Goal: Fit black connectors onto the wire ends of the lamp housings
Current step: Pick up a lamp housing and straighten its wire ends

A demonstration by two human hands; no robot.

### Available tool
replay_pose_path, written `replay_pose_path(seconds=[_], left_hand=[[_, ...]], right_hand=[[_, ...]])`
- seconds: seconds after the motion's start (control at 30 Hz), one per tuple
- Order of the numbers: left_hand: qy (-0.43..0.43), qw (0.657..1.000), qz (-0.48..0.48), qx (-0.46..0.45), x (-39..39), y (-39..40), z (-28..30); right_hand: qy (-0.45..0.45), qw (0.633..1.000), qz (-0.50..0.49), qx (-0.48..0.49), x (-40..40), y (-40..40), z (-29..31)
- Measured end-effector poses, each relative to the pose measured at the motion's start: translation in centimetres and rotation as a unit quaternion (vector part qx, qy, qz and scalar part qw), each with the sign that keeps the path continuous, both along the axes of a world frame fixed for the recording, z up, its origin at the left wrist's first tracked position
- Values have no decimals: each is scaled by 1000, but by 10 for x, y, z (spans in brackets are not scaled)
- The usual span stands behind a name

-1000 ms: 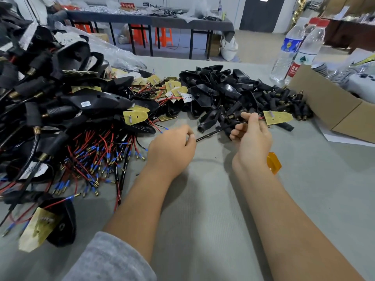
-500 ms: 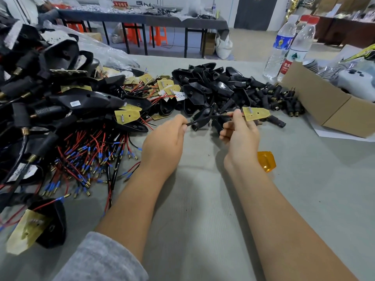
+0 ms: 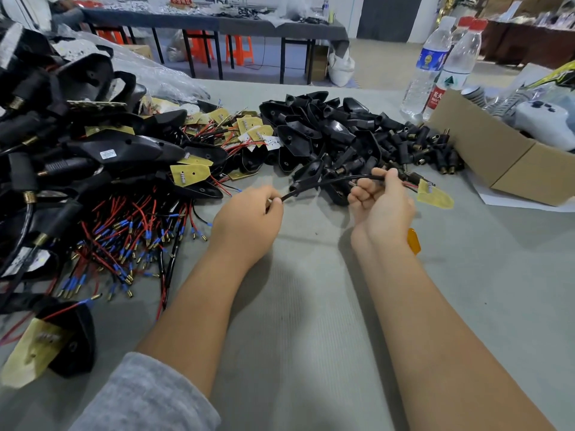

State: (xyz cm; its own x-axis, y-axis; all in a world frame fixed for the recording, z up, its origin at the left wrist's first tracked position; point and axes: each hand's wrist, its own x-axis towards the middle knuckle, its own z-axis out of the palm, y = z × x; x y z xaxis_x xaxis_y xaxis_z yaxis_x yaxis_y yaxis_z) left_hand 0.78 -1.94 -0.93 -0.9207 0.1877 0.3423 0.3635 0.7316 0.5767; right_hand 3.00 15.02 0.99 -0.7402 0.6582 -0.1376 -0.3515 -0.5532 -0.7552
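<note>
Left hand (image 3: 249, 222) pinching black cable (image 3: 323, 182) end; right hand (image 3: 381, 202) gripping it, connector pile (image 3: 417, 144) at 1 o'clock.

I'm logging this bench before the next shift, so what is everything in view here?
black cable: one, black, held in the air between both hands
yellow board: one, yellow, hangs at the cable's right end
empty housings: many, black, heaped at the table's middle rear
black connectors: many, black with brass tips, piled right of the housings
wired housings: many, black with yellow boards, heaped at left
loose wires: many, red and black, blue sleeves, front of the left heap
amber piece: one, orange, behind the right wrist
cardboard box: one, brown, right
water bottles: at least two, clear, rear right
table: one, grey
left hand: pinches the cable's left end
right hand: grips the cable's right part
</note>
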Motion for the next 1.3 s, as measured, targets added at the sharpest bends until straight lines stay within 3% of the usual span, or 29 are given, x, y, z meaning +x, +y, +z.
replay_pose_path(seconds=[0.1, 0.3, 0.6, 0.7, 0.93, 1.07, 1.2, 1.3], left_hand=[[1, 1000, -2, -8, 1, 0, 0], [20, 1000, -14, 14, 2, -2, -1], [35, 997, -49, 52, 5, 0, 0], [20, 997, -26, 69, 4, 0, 1], [53, 990, -81, 104, 6, 0, 3], [72, 985, -108, 110, 8, 1, 4], [81, 986, -116, 92, 10, 6, 3], [70, 991, -87, 79, 6, 4, 0]], right_hand=[[-11, 999, 13, -27, 0, 7, -1], [-12, 1000, 3, 21, 0, 15, 4], [38, 983, 171, 47, 5, -11, 3], [26, 985, 150, 85, 5, -14, 3], [18, 992, 119, 42, 6, -12, 1], [10, 984, 150, 97, 5, -13, 3], [17, 940, 266, 212, 8, -17, 2], [-3, 945, 207, 255, 9, -23, 2]])
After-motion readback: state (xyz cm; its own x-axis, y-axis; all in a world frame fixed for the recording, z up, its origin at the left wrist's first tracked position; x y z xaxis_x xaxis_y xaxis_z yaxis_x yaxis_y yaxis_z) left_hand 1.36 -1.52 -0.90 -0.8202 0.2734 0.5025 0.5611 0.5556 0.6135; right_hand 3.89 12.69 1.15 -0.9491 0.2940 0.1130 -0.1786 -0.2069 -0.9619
